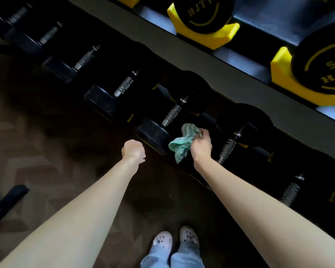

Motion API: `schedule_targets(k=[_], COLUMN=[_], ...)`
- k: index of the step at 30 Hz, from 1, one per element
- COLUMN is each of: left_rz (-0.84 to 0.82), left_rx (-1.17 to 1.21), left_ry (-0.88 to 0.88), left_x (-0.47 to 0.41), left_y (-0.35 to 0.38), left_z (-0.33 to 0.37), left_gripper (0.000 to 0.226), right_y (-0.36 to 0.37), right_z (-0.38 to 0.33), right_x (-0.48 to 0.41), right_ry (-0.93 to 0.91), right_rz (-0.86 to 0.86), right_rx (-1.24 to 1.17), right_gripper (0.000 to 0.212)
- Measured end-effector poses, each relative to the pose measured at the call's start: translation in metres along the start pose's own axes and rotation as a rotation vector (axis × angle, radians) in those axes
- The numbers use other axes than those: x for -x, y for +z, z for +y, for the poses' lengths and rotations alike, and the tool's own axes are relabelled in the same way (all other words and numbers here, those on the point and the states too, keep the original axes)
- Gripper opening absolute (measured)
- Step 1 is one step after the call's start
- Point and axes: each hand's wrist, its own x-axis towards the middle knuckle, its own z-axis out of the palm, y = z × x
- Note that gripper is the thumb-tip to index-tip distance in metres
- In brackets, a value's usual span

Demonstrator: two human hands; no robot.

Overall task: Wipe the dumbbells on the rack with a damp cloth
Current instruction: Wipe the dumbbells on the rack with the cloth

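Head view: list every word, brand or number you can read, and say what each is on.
"HJTY": yellow, on the black end of the top dumbbell; lettering above it is cut off.
"Sk" and "HJ": on the end of the right dumbbell; the rest runs past the frame edge.
Yellow mark on the rack: too blurred to read.

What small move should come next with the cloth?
Probably bring the right hand, which grips the crumpled teal cloth, left onto the black round dumbbell head beside it: the cloth hangs at that head's edge and does not cover it.
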Motion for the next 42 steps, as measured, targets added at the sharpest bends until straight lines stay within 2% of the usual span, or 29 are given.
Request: schedule_targets(k=[2,4,7,9,12,15,17,19,21,25,27,29,32,35,37,39,42], left_rz=[0.032,0.036,-0.078,-0.143,-0.186,-0.249,-0.272,-0.294,-0.285,-0.287,-0.271,-0.294,-0.318,-0.398,-0.484,-0.553,-0.627], left_rx=[-0.036,-0.082,-0.195,-0.231,-0.226,-0.276,-0.281,-0.264,-0.267,-0.22,-0.227,-0.209,-0.23,-0.196,-0.157,-0.188,-0.171], left_ry=[0.071,0.141,0.172,0.173,0.139,0.14,0.155,0.159,0.159,0.118,0.112,0.078,0.077,0.096,0.122,0.178,0.252], left_x=[-0.004,-0.021,-0.039,-0.059,-0.08,-0.096,-0.104,-0.114,-0.125,-0.133,-0.13,-0.124,-0.112,-0.084,-0.057,-0.031,0.011], left_y=[-0.012,-0.025,-0.034,-0.039,-0.052,-0.068,-0.075,-0.085,-0.092,-0.1,-0.101,-0.102,-0.103,-0.109,-0.121,-0.14,-0.18], left_z=[0.007,0.013,0.019,0.019,0.017,0.016,0.02,0.028,0.034,0.038,0.039,0.04,0.043,0.057,0.071,0.084,0.113], left_gripper=[0.039,0.053,0.066,0.061,0.052,0.05,0.05,0.049,0.048,0.044,0.04,0.041,0.044,0.045,0.048,0.049,0.033], right_y=[0.026,0.052,0.086,0.1,0.125,0.158,0.173,0.184,0.191,0.184,0.172,0.16,0.143,0.122,0.108,0.099,0.103], right_z=[0.004,0.006,0.01,0.014,0.014,0.001,-0.011,-0.025,-0.034,-0.038,-0.038,-0.038,-0.033,-0.043,-0.064,-0.09,-0.146], right_x=[0.004,0.005,0.015,0.027,0.041,0.043,0.035,0.021,0.008,0.006,0.01,0.01,0.011,0.024,0.039,0.059,0.099], right_ry=[0.042,0.028,-0.085,-0.222,-0.344,-0.543,-0.628,-0.577,-0.536,-0.733,-0.8,-0.789,-0.706,-0.446,-0.258,-0.126,-0.075], right_rz=[0.049,0.008,0.039,0.124,0.122,0.079,0.055,-0.066,-0.205,-0.375,-0.479,-0.558,-0.635,-0.571,-0.466,-0.403,-0.362], right_rx=[0.007,0.052,0.13,0.195,0.218,0.393,0.51,0.684,0.86,1.263,1.329,1.357,1.316,1.103,0.839,0.451,0.067], right_gripper=[0.039,0.045,0.049,0.049,0.055,0.038,0.035,0.038,0.032,0.024,0.023,0.023,0.025,0.028,0.033,0.026,0.011])
